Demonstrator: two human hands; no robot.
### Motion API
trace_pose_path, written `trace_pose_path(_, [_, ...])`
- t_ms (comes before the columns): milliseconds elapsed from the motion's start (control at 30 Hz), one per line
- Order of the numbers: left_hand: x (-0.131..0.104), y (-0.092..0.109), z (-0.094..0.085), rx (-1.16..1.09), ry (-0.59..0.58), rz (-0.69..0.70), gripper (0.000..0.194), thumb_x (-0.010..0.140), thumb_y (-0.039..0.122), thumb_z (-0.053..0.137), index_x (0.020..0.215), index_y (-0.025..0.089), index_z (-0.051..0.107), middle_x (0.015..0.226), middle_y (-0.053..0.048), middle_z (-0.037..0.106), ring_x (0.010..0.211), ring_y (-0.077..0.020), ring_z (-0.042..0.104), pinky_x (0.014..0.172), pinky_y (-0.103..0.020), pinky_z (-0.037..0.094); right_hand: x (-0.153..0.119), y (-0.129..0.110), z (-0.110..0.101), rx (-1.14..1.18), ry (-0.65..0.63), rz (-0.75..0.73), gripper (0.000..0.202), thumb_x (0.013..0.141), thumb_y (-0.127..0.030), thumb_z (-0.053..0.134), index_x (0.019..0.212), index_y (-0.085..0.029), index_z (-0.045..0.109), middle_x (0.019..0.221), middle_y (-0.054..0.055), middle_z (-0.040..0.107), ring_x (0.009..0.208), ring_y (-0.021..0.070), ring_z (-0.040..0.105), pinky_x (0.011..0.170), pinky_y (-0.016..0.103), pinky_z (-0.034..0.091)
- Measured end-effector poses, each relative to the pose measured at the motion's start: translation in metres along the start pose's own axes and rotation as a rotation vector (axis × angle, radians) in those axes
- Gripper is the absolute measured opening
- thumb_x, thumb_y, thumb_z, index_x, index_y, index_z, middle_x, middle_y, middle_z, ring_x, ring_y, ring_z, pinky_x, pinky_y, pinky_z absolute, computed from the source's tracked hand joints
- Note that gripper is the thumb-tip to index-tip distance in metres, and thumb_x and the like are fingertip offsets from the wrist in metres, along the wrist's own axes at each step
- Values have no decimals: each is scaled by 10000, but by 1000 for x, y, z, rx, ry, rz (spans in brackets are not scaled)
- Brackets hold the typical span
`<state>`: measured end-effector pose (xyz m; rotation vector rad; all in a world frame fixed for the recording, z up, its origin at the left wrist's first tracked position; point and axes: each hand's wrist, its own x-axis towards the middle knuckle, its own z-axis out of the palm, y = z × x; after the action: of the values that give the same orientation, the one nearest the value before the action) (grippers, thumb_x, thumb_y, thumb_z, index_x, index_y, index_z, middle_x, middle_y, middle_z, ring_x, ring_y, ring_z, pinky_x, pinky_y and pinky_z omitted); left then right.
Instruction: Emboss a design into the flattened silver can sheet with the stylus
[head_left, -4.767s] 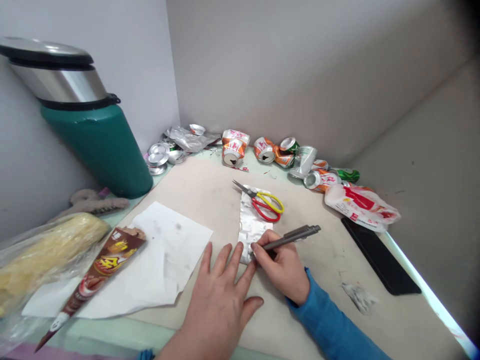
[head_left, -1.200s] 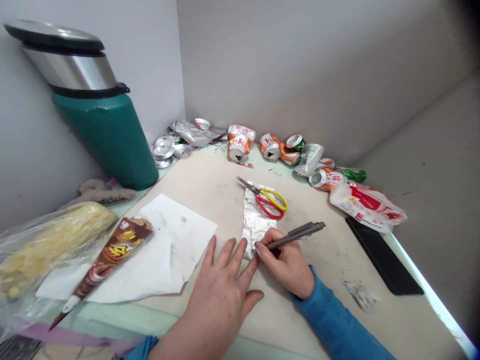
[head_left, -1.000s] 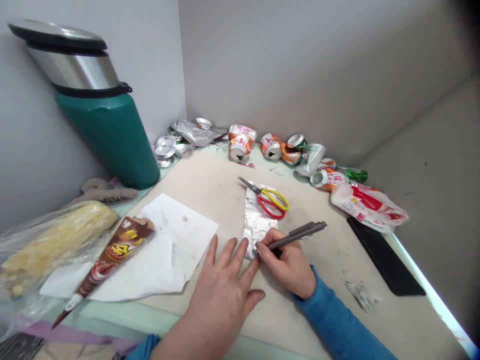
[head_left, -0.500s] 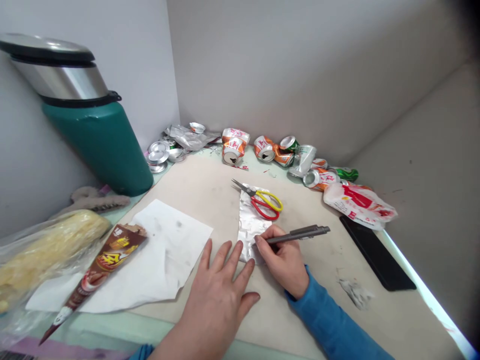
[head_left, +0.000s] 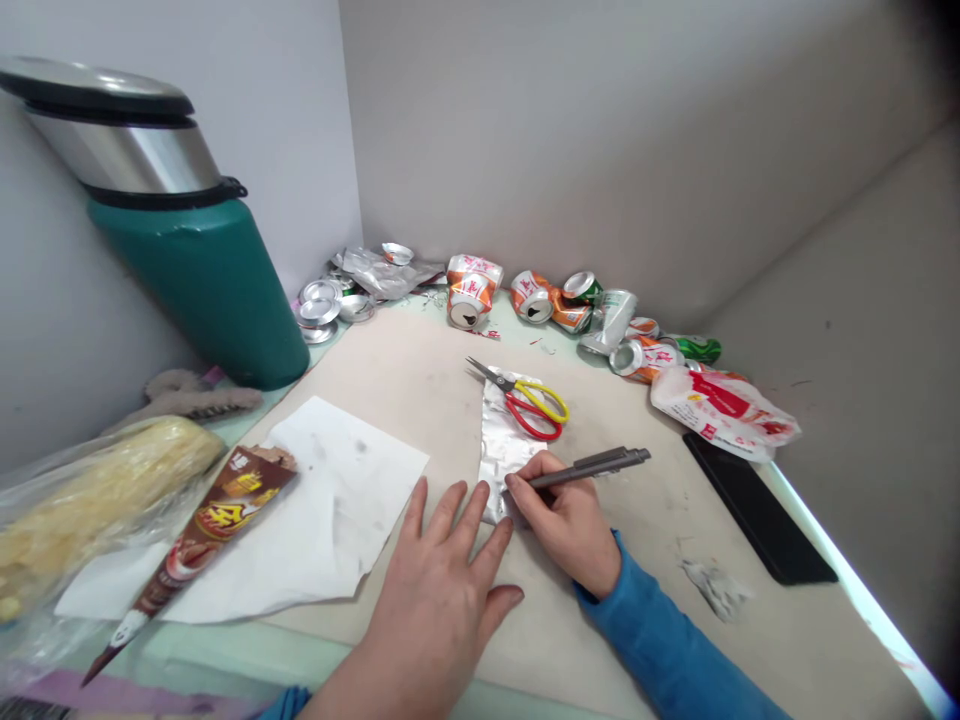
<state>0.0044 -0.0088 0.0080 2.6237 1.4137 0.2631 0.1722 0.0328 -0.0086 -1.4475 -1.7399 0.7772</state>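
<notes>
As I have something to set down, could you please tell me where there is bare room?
Bare table shows between the white paper and foil strip, and between the pen and phone. Crushed cans crowd the back; the green bottle and brown cone crowd the left.

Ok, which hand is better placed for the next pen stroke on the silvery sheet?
Probably the right hand: it holds the pen, fingertips at the near end of the silvery sheet. The left hand lies palm down there, fingers spread, with no tool.

Scissors (head_left: 536, 404) block foil strip's (head_left: 504, 450) far end.
</notes>
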Motion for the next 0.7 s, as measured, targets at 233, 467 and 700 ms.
trace_pose_path(233, [1, 0, -1, 4, 2, 9, 456, 866, 498, 490, 1254, 268, 555, 1368, -88, 490, 1256, -342, 436, 1034, -637, 292, 1, -1, 1, -8, -2, -6, 177, 857, -299, 543, 712, -207, 503, 554, -41, 483, 504, 117, 473, 490, 229, 380])
trace_pose_path(467, [1, 1, -1, 4, -11, 1, 453, 867, 488, 493, 1252, 258, 559, 1374, -95, 481, 1266, -343, 422, 1040, -634, 282, 1, -3, 0, -36, -5, -5, 186, 857, -302, 538, 702, -207, 497, 540, -37, 488, 495, 122, 480, 486, 234, 383])
trace_pose_path(700, [1, 1, -2, -3, -9, 1, 459, 865, 496, 494, 1260, 269, 548, 1373, -85, 485, 1262, -335, 430, 1042, -625, 285, 2, -3, 1, -51, 0, -5, 184, 859, -299, 532, 704, -207, 495, 539, -36, 491, 492, 123, 483, 487, 235, 386])
